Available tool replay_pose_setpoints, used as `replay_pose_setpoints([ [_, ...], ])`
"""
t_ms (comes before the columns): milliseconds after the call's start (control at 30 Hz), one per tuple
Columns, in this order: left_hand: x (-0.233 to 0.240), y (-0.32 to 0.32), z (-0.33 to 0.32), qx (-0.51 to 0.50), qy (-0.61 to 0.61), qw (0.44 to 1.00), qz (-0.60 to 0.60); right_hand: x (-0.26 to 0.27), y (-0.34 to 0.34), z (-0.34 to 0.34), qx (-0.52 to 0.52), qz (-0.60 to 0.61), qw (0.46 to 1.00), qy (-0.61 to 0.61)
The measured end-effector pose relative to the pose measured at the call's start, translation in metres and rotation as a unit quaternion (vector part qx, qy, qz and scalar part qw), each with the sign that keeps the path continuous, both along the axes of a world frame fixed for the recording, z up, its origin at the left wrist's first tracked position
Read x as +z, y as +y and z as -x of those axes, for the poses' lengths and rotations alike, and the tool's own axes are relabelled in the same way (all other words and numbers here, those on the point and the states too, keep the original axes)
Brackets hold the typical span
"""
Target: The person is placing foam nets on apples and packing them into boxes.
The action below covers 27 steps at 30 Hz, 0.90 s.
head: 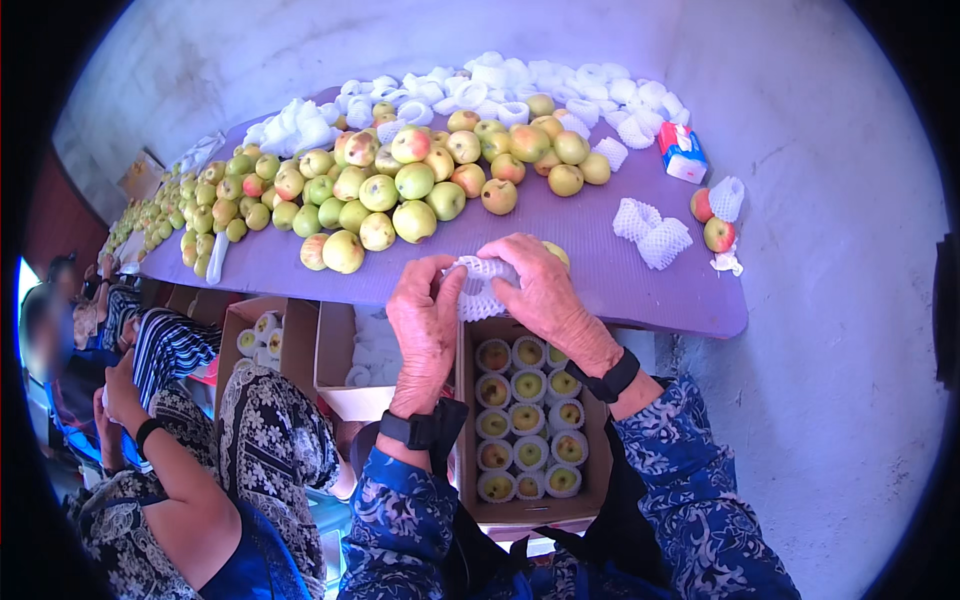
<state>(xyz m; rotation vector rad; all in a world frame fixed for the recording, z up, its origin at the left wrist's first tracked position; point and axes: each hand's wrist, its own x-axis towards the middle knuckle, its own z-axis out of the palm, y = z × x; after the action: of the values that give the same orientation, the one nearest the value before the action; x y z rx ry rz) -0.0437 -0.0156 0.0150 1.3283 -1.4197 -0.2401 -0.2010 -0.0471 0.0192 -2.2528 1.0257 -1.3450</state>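
Note:
Between my two hands is a white foam net sleeve point(480, 289), held near the table's front edge. My left hand point(426, 322) pinches its left side with thumb and fingers. On the other side, my right hand point(536, 292) grips the sleeve's right edge. An apple point(557, 253) on the table shows partly behind my right hand. Below the hands stands a cardboard box point(540, 513) with rows of apples point(528, 384), each in a white foam sleeve. Part of the box's far end is hidden by my hands and the table edge.
Apples point(379, 193) are heaped along the purple table point(675, 300), with foam sleeves point(487, 75) piled behind. A tissue pack point(682, 154), two loose sleeves point(652, 232) and two apples point(718, 234) lie right. Other boxes point(300, 345) stand left, where people point(187, 487) sit. A wall point(825, 300) bounds the right.

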Motion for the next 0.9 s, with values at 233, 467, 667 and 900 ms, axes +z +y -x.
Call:
replay_pose_setpoints([
  [233,0.011,0.004,0.001,-0.010,-0.047,0.999,-0.014,-0.006,-0.002,0.002,-0.025,0.023,0.999,-0.042],
  [467,0.003,0.009,-0.018,-0.043,-0.162,0.986,0.004,-0.016,0.005,-0.015,0.005,0.040,0.999,-0.016],
  [667,0.008,0.018,-0.033,-0.016,-0.192,0.976,-0.101,-0.028,0.013,-0.025,-0.042,0.059,0.997,0.021],
  [900,0.000,0.021,-0.041,-0.059,-0.229,0.968,-0.085,-0.024,0.015,-0.026,0.023,0.047,0.999,0.013],
])
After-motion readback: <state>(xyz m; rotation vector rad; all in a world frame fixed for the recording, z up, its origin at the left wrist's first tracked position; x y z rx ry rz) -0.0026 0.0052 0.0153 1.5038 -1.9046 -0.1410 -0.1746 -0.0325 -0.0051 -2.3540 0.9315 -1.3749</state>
